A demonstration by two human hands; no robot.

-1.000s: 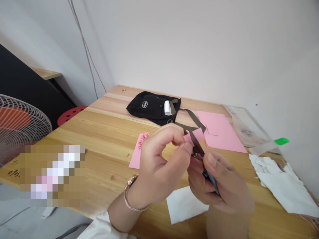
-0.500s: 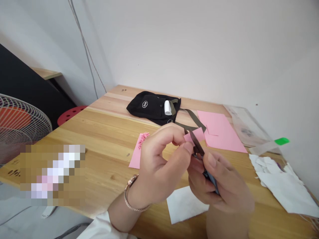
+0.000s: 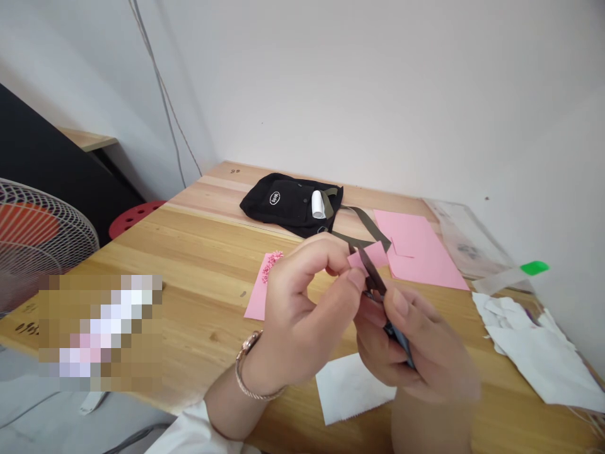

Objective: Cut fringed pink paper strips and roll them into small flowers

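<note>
My left hand [image 3: 307, 309] pinches a small pink paper strip [image 3: 377, 253] between thumb and fingers. In my right hand [image 3: 420, 340] are dark scissors [image 3: 373, 274], with their blades around the strip; the fingers cover much of the handles. Left of my left hand, partly hidden by it, lies a pink paper piece [image 3: 256, 302] with a cluster of small pink curls [image 3: 271, 266] at its top. Below the hands a white sheet [image 3: 352, 388] lies on the wooden table [image 3: 189, 277]. Larger pink sheets [image 3: 425, 252] lie behind my right hand.
A black bag [image 3: 283, 205] with an olive strap lies at the back, with a white roll [image 3: 318, 205] on it. At the right are a clear plastic folder [image 3: 472, 233], a green tab [image 3: 535, 268] and white papers [image 3: 543, 366]. A fan [image 3: 42, 221] stands left.
The scissor blades have closed slightly on the pink strip. Both hands stay in nearly the same place, and the things on the table have not moved.
</note>
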